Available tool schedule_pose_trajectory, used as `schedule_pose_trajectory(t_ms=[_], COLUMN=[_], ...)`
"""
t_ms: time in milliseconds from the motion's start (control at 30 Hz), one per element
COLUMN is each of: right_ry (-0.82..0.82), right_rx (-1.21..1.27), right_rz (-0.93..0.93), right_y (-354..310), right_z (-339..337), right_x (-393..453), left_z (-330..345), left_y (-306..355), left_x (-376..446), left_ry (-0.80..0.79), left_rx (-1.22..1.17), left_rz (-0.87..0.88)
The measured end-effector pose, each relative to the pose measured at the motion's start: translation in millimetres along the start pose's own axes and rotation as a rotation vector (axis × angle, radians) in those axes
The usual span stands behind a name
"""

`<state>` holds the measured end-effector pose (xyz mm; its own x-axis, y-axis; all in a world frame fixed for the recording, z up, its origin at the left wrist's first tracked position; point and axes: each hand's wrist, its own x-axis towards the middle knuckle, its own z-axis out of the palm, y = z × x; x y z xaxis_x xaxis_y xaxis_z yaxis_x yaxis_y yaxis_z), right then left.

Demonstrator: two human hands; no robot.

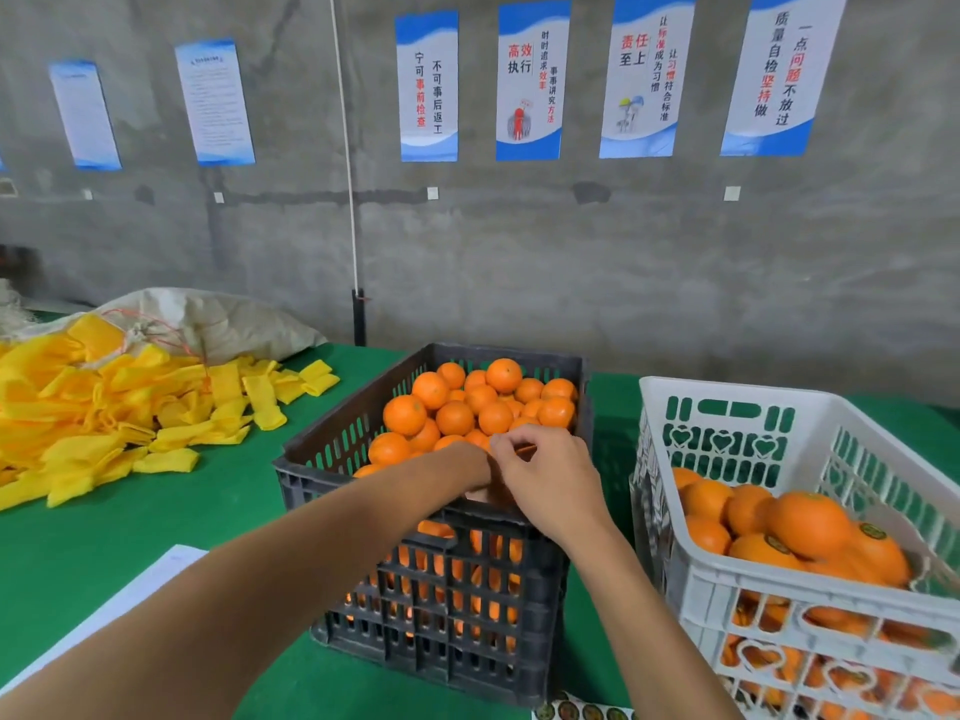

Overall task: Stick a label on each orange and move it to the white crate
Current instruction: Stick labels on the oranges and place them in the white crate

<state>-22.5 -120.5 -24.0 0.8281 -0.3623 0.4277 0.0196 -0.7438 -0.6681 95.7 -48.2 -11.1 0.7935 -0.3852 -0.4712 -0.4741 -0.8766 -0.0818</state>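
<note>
Orange [524, 450] pinched under right hand [550, 480] grip, above black crate [436, 589]; left hand [475, 462] grip unclear

Two bare forearms reach over the near rim of a dark slotted plastic crate [436, 605] heaped with loose oranges [457, 415]. The left hand [475, 462] and right hand [545, 475] meet above the fruit, the right one's fingers curled together around something small and orange; the left hand is mostly hidden behind it. To the right stands a white lattice plastic crate [727, 423] holding labelled oranges [810, 522]. Both crates sit on a green table [130, 522] beside a heap of yellow foam sleeves [104, 413].
</note>
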Motion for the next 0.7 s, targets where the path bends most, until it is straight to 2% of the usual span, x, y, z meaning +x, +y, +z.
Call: schedule_pose_trajectory(t_ms=[100, 167, 233, 333, 433, 600, 700], right_ry=[0.118, 0.164, 0.168, 0.134, 0.126, 0.2, 0.2], right_rx=[0.156, 0.223, 0.224, 0.294, 0.5, 0.667, 0.636], right_rz=[0.014, 0.026, 0.036, 0.018, -0.108, -0.22, -0.187], right_y=[3, 4, 6, 10, 5, 15, 40], right_z=[-2, -5, -9, -18, -30, -49, -51], right_x=[-2, -3, -2, -10, -36, -100, -147], left_z=[-3, -4, -8, -2, 23, 83, 127], left_y=[-3, -10, -19, -26, -12, 26, 46], left_x=[-3, -8, -22, -50, -82, -114, -116], left_ry=[-0.078, -0.013, 0.207, 0.665, 0.937, 1.251, 1.243], left_rx=[0.019, -0.183, -0.353, -0.484, -0.755, -0.771, -0.784], left_rz=[0.131, 0.215, 0.313, 0.461, 0.656, 0.857, 0.875])
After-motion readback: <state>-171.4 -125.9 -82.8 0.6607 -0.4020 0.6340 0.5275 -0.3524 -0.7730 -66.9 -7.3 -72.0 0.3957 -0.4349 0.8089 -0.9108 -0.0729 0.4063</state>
